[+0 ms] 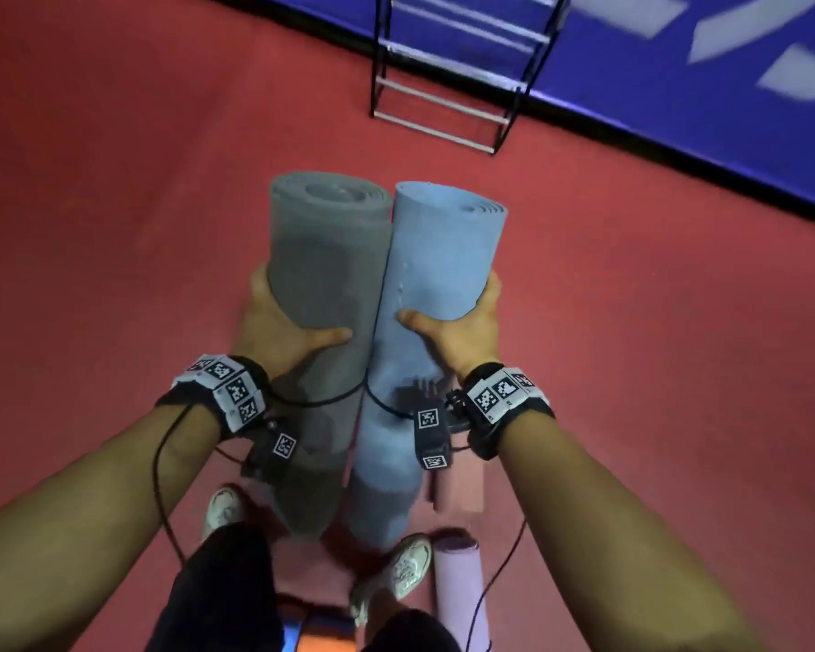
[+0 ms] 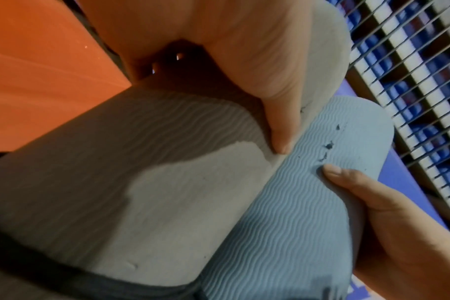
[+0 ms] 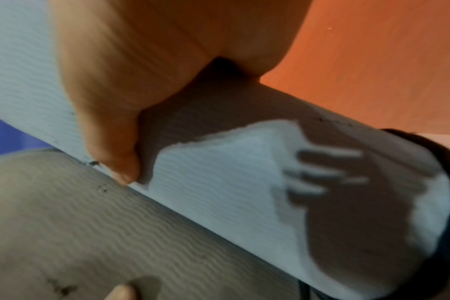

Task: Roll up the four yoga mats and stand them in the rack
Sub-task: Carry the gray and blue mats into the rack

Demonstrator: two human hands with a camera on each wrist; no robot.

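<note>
Two rolled mats stand upright side by side in front of me, pressed together. My left hand (image 1: 283, 322) grips the grey mat (image 1: 323, 256), thumb across its front. My right hand (image 1: 462, 327) grips the blue mat (image 1: 436, 256) the same way. In the left wrist view my left hand (image 2: 270, 77) wraps the grey mat (image 2: 172, 203), and my right hand's thumb presses the ribbed blue mat (image 2: 290, 213). In the right wrist view my right hand (image 3: 121, 101) holds the blue mat (image 3: 219, 192) beside the grey mat (image 3: 77, 223). A black metal rack (image 1: 462, 72) stands ahead on the red floor.
A rolled lilac mat (image 1: 459, 595) lies on the floor by my right shoe (image 1: 403, 567). A pink roll (image 1: 457, 491) lies behind the blue mat. An orange and blue roll (image 1: 318, 637) sits between my feet. A blue padded wall (image 1: 678, 101) runs behind the rack.
</note>
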